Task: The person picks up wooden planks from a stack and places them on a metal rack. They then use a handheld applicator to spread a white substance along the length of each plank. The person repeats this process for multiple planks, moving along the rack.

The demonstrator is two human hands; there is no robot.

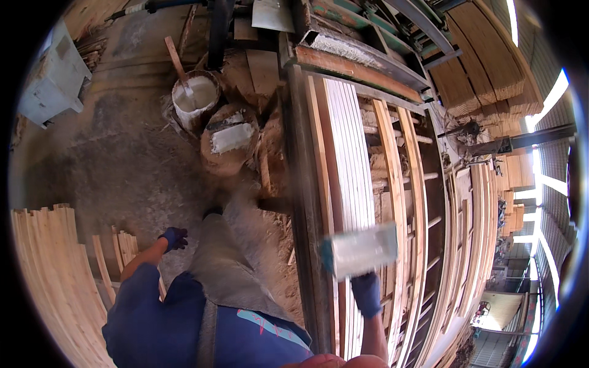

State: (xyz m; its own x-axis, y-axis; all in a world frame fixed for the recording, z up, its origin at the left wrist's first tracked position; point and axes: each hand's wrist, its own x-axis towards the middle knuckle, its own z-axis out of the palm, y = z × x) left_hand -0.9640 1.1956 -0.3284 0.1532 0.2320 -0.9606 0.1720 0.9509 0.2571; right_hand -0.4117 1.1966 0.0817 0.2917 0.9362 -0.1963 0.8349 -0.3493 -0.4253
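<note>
My right hand point(367, 293), in a dark blue glove, grips a wide flat scraper point(362, 249) smeared with white paste. The blade is blurred and sits over a row of pale wooden strips point(351, 153) laid edge to edge on a long frame. My left hand point(175, 238), also gloved in blue, hangs at my side over the dusty floor with its fingers curled and nothing in it. It is nearest to a few upright wooden slats point(126, 248).
A bucket of white paste point(195, 98) with a stick in it stands on the floor ahead. Beside it sits a round crusted tub point(230, 140). Stacked boards point(46, 276) lie at lower left, more timber point(485, 55) at upper right, and a grey block point(55, 76) at upper left.
</note>
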